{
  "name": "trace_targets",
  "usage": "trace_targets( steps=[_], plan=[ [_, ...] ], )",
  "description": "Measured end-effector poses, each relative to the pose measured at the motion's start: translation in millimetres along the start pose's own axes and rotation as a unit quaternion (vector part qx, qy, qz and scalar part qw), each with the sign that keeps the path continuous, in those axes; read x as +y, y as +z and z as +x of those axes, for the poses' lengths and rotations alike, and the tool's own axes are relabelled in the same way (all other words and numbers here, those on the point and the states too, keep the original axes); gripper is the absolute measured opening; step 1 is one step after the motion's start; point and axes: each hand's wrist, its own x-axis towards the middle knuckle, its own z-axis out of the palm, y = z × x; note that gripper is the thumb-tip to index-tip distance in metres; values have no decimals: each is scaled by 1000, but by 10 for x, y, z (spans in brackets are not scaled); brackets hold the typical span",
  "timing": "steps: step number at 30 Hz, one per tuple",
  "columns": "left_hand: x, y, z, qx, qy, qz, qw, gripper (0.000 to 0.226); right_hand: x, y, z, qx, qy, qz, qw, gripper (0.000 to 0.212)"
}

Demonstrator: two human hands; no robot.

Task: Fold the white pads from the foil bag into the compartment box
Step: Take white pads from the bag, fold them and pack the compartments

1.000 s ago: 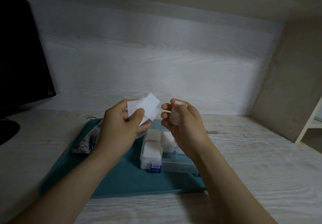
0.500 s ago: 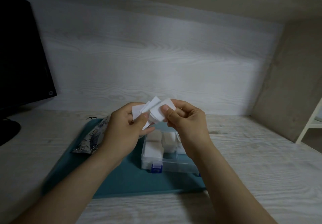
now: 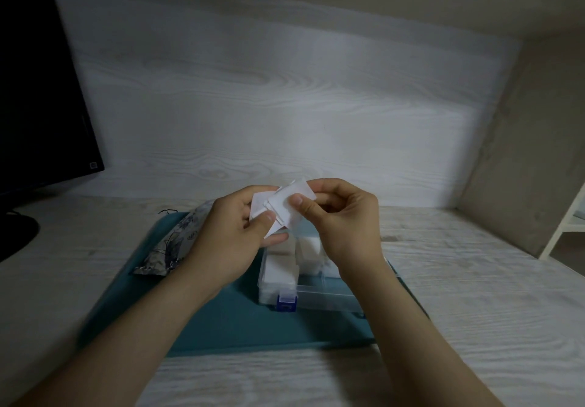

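Note:
A small stack of white pads (image 3: 264,208) is pinched in my left hand (image 3: 232,238), raised above the mat. My right hand (image 3: 342,219) pinches the front pad (image 3: 286,208) of that stack between thumb and fingers. Below both hands lies the clear compartment box (image 3: 319,292) with a blue latch (image 3: 286,303); folded white pads (image 3: 280,272) fill its left and rear compartments. The patterned foil bag (image 3: 167,245) lies on the mat to the left, partly hidden by my left wrist.
Box and bag sit on a teal mat (image 3: 228,318) on a pale wood desk (image 3: 474,295). A dark monitor (image 3: 41,105) with its round base stands at far left. A wooden side panel (image 3: 531,140) closes off the right; a white shelf frame stands beyond it.
My right hand moved left from its own spot to the stack in my left hand and now pinches the front pad. Both hands sit slightly lower and closer together.

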Motion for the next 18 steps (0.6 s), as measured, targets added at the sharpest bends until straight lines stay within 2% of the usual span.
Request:
trace_targets(
  steps=[12,18],
  plan=[
    [45,14,-24,-7,5,-13,1000,34,36,-11,7,0,1,-18,1000,25],
    [58,9,-33,6,7,11,1000,35,72,0,16,7,-57,-68,996,12]
  ],
)
